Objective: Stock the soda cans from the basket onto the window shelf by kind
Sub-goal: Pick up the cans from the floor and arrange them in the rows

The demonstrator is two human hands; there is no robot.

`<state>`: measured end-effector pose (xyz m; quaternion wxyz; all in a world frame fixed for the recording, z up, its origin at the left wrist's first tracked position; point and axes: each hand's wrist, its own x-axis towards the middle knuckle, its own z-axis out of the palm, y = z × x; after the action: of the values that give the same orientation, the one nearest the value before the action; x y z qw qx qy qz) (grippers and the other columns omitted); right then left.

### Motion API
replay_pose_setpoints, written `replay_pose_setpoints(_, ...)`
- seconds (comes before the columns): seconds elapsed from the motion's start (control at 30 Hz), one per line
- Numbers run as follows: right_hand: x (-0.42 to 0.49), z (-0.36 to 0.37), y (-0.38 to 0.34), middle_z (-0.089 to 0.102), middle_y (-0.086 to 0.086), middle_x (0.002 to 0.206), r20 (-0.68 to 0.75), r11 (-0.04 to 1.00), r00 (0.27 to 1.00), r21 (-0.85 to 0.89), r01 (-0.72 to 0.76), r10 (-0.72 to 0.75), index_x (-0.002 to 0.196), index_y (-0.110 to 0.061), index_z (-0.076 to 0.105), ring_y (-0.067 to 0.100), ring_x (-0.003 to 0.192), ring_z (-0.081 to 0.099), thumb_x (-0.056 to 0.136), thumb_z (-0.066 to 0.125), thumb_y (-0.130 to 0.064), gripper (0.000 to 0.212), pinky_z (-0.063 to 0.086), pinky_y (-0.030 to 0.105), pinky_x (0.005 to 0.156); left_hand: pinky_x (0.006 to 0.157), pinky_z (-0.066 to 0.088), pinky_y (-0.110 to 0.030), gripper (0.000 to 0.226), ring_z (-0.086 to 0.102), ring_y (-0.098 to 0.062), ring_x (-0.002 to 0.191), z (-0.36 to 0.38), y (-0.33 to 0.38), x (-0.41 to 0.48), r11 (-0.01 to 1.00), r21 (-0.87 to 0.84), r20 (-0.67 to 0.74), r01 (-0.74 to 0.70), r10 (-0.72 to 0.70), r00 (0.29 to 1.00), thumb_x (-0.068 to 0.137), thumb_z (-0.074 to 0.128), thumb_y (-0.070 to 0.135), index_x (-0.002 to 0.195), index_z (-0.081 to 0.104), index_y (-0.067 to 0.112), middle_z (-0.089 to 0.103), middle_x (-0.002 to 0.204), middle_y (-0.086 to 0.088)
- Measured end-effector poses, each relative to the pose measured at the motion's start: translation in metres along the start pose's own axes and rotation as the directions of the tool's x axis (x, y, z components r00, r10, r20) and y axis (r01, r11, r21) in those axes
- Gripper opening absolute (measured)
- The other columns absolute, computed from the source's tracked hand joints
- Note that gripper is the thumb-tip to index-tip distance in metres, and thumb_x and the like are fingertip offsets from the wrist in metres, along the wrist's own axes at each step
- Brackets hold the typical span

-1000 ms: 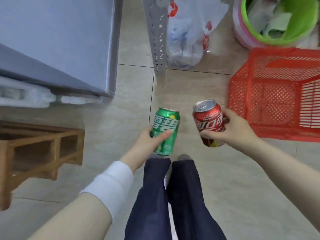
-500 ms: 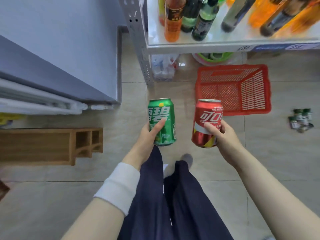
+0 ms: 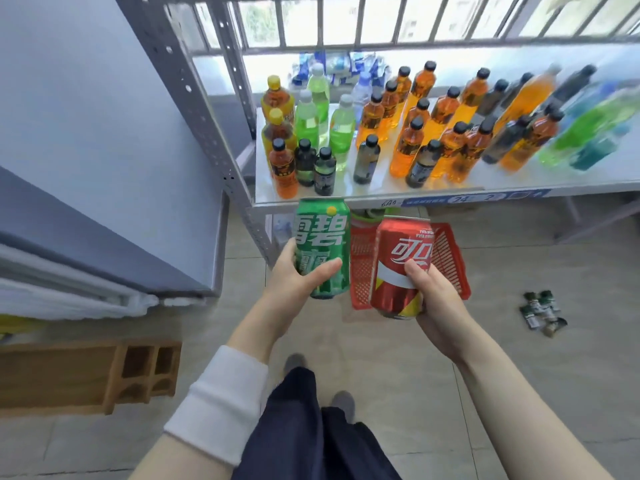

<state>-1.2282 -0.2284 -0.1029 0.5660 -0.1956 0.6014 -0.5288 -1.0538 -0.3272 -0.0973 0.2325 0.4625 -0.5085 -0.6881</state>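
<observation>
Two cans held up, upright, side by side with a small gap. Left hand (image 3: 298,282) wraps the green can (image 3: 322,247), thumb across its front. Right hand (image 3: 436,299) grips the red can (image 3: 401,268) low on its body. Red basket (image 3: 450,265) on the floor behind them. Beyond it, window shelf (image 3: 502,183) carrying rows of bottles (image 3: 450,133).

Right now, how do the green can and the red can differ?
The green can is green and sits in the left hand; the red can is red and sits in the right hand. In view, the green can's top reaches the shelf edge; the red can sits lower, before the red basket. Both are near upright, have white lettering, are gripped low, and are not yet shelved.
</observation>
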Motion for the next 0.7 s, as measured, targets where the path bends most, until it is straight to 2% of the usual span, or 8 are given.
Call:
replay_pose_setpoints(0.13, 0.009, 0.003, -0.054, 0.072, -0.004, 0.102, 0.013, 0.996, 0.996, -0.002, 0.089, -0.089, 0.112, -0.026, 0.057, 0.016, 0.095, 0.068, 0.033, 0.079, -0.070, 0.093, 0.052, 0.039, 0.084, 0.082, 0.052, -0.024, 0.044, 0.066, -0.003, 0.093, 0.006, 0.054, 0.013, 0.992, 0.035, -0.014, -0.121, 0.122, 0.992, 0.077, 0.071, 0.016, 0.115, 0.050, 0.024, 0.067, 0.105, 0.008)
replay_pose_setpoints(0.27, 0.024, 0.013, -0.109, 0.071, -0.001, 0.105, 0.051, 0.975, 0.977, -0.063, 0.211, -0.208, 0.116, -0.025, 0.056, 0.019, 0.098, 0.067, 0.033, 0.078, -0.072, 0.098, 0.053, 0.038, 0.084, 0.086, 0.052, -0.029, 0.057, 0.064, -0.008, 0.099, 0.003, 0.105, 0.031, 0.972, 0.059, -0.045, -0.228, 0.231, 0.972, 0.068, 0.076, 0.030, 0.118, 0.049, 0.024, 0.066, 0.108, 0.005)
replay_pose_setpoints(0.43, 0.047, 0.027, -0.170, 0.071, 0.000, 0.105, 0.048, 0.935, 0.942, -0.118, 0.334, -0.331, 0.114, -0.027, 0.058, 0.023, 0.101, 0.066, 0.033, 0.076, -0.075, 0.095, 0.047, 0.050, 0.094, 0.077, 0.051, -0.017, 0.040, 0.063, -0.001, 0.092, -0.007, 0.164, 0.055, 0.926, 0.102, -0.030, -0.362, 0.367, 0.930, 0.077, 0.071, 0.019, 0.107, 0.048, 0.031, 0.065, 0.103, 0.010)
replay_pose_setpoints(0.5, 0.056, 0.032, -0.191, 0.072, 0.000, 0.102, 0.025, 0.911, 0.919, -0.124, 0.392, -0.393, 0.110, -0.027, 0.059, 0.023, 0.099, 0.066, 0.033, 0.077, -0.074, 0.092, 0.049, 0.046, 0.091, 0.070, 0.050, -0.011, 0.037, 0.064, 0.000, 0.089, -0.011, 0.185, 0.065, 0.904, 0.112, -0.033, -0.413, 0.419, 0.908, 0.076, 0.071, 0.017, 0.102, 0.048, 0.031, 0.065, 0.099, 0.011)
replay_pose_setpoints(0.6, 0.070, 0.037, -0.218, 0.071, 0.000, 0.102, 0.032, 0.897, 0.903, -0.108, 0.429, -0.428, 0.113, -0.023, 0.057, 0.020, 0.099, 0.066, 0.052, 0.074, -0.061, 0.073, 0.050, 0.033, 0.080, 0.064, 0.050, -0.009, 0.040, 0.062, -0.005, 0.094, -0.014, 0.211, 0.081, 0.883, 0.125, -0.042, -0.453, 0.461, 0.887, 0.077, 0.072, 0.018, 0.107, 0.048, 0.028, 0.063, 0.106, 0.003)
replay_pose_setpoints(0.63, 0.075, 0.038, -0.227, 0.070, 0.000, 0.102, 0.040, 0.895, 0.902, -0.116, 0.431, -0.430, 0.114, -0.023, 0.057, 0.018, 0.098, 0.066, 0.053, 0.074, -0.061, 0.074, 0.050, 0.031, 0.078, 0.064, 0.050, -0.009, 0.042, 0.062, -0.004, 0.095, -0.014, 0.218, 0.086, 0.879, 0.128, -0.048, -0.459, 0.468, 0.883, 0.076, 0.072, 0.019, 0.110, 0.047, 0.026, 0.062, 0.107, 0.003)
replay_pose_setpoints(0.7, 0.089, 0.039, -0.242, 0.071, -0.002, 0.102, 0.048, 0.884, 0.899, -0.164, 0.437, -0.435, 0.112, -0.025, 0.056, 0.015, 0.096, 0.067, 0.039, 0.077, -0.071, 0.089, 0.051, 0.029, 0.076, 0.065, 0.051, -0.010, 0.045, 0.062, -0.001, 0.092, -0.014, 0.229, 0.097, 0.876, 0.129, -0.067, -0.465, 0.475, 0.877, 0.076, 0.072, 0.019, 0.113, 0.046, 0.024, 0.064, 0.103, 0.007)
